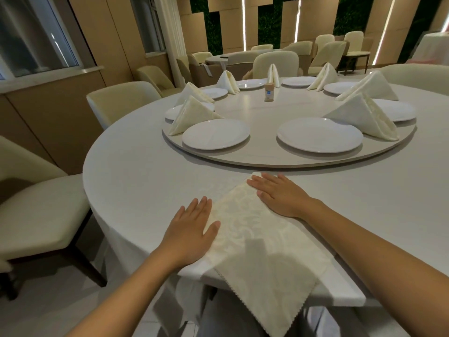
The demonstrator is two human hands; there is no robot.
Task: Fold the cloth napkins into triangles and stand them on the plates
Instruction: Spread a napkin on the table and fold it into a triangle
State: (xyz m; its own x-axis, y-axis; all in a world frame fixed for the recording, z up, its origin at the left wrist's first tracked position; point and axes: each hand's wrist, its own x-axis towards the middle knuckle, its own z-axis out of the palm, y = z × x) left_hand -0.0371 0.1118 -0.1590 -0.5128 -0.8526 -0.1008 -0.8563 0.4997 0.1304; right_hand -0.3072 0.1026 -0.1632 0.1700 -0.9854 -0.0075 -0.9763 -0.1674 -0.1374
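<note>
A cream patterned cloth napkin (257, 242) lies folded into a long band on the near part of the round table, its near end hanging over the table edge. My left hand (192, 232) rests flat along its left side, fingers straight. My right hand (277, 193) presses flat on its far end. Beyond them, on the round turntable (267, 156), stand two bare white plates, one on the left (216, 134) and one on the right (320, 135). Several folded triangular napkins (364, 115) stand beside the other plates around the turntable.
A small tan bottle (269, 92) stands in the middle of the turntable. Cream chairs (41, 215) ring the table, one close at my left. More tables and chairs fill the back of the room. A window runs along the left wall.
</note>
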